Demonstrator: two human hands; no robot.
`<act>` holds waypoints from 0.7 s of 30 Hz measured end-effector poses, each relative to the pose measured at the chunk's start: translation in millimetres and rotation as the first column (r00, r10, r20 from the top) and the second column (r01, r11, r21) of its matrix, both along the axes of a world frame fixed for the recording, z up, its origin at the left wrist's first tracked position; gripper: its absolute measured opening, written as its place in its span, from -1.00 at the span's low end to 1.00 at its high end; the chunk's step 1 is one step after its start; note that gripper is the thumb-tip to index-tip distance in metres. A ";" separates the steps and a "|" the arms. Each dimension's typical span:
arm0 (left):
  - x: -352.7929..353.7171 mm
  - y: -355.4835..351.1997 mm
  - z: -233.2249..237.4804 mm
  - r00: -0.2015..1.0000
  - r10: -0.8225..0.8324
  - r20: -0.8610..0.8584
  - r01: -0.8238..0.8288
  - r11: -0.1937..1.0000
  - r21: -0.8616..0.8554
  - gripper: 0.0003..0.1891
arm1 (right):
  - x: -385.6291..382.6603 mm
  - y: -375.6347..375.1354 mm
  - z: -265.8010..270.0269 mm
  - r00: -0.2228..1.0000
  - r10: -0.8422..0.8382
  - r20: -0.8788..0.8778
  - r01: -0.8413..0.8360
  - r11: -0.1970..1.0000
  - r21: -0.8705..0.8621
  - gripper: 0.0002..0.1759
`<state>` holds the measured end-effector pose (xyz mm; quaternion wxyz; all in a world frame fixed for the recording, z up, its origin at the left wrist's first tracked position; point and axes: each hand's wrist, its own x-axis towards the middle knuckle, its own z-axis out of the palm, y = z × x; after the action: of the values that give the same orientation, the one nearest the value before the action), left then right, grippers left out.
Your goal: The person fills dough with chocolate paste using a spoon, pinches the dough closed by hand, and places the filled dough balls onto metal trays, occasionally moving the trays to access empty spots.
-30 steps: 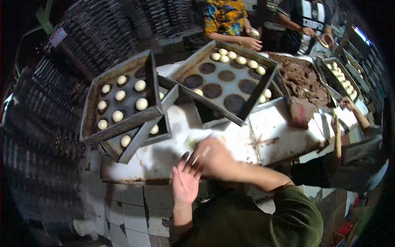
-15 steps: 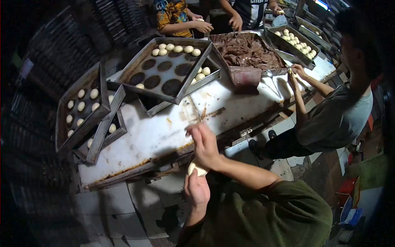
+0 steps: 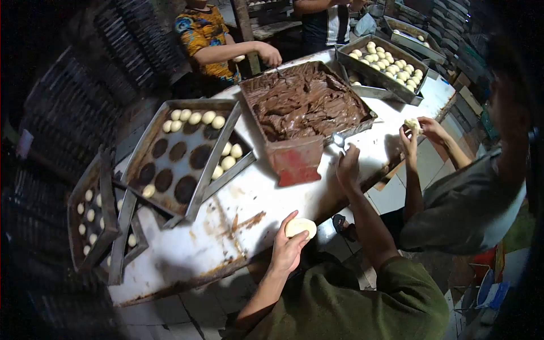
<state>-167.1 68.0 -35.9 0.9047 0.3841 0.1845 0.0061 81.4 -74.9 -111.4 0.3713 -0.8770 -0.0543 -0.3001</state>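
My left hand (image 3: 286, 249) holds a flattened round of pale dough (image 3: 301, 228), pinched between thumb and fingers above the table's near edge. Further right, my right hand (image 3: 348, 167) is closed around the handle of a metal spoon (image 3: 339, 139), whose shiny bowl shows beside the filling tray; the handle is mostly hidden. Just beyond the spoon, a deep metal tray (image 3: 294, 156) is filled with brown, chocolate-like paste (image 3: 309, 102).
Left stands a tray (image 3: 192, 192) with several dough balls (image 3: 195, 118); another tray (image 3: 107, 226) is tilted beside it. A tray of dough balls (image 3: 391, 65) stands at the back right. A co-worker's hands (image 3: 422, 131) hold dough at right; another person's hand (image 3: 268, 54) reaches over the paste.
My right hand has left the dough and moved up and right to the spoon. My left hand has raised the dough, now lying open and flat. The view has shifted right.
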 end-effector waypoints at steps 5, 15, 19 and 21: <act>99.6 -29.2 -26.4 0.993 0.108 -0.046 -0.087 0.938 0.336 -0.57 | -71.9 4.8 72.6 0.918 0.394 -0.050 -0.387 0.916 0.103 -0.62; 149.1 -54.1 27.2 0.930 -0.166 0.327 0.267 0.918 -0.292 -0.49 | 160.6 -45.9 109.8 0.957 -0.068 -0.283 -0.126 0.779 -0.614 -0.80; 164.8 -46.8 31.5 0.994 -0.022 0.104 0.031 0.996 -0.083 -0.62 | 175.1 -32.8 111.7 0.949 -0.043 -0.311 -0.215 0.633 -0.744 -0.82; 173.8 -38.7 30.7 0.998 0.054 -0.019 -0.056 0.987 -0.149 -0.65 | 170.7 -30.0 105.8 0.914 0.073 -0.399 -0.303 0.777 -0.552 -0.78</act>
<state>6.7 29.2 -5.2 0.9291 0.3098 0.2016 0.0141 252.1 -104.9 -5.6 0.1048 -0.9781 -0.1679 -0.0644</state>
